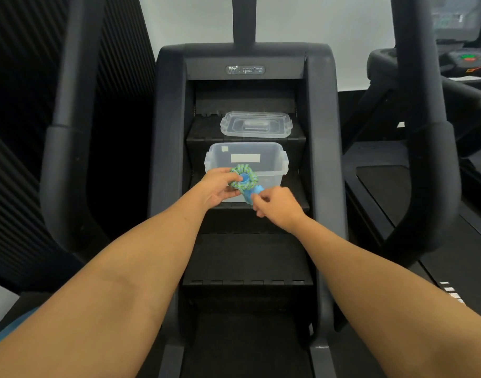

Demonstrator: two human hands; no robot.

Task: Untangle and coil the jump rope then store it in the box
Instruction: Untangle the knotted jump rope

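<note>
Steps [247,257]: black stair-machine treads, the nearest ones below both forearms.
Right hand [279,205]: fingers curled, thumb and forefinger pinching a blue handle [257,190] at the coil's lower right.
Left hand [216,186]: fingers wrapped round the coil's left side, gripping it.
Jump rope [238,170]: green-and-blue cord wound in a tight ring between both hands, a second blue handle end showing in its centre.
Box [284,162]: clear, open, directly behind the held coil; the coil overlaps its near wall.
Lid [255,124]: clear, lying one step beyond the box.
</note>
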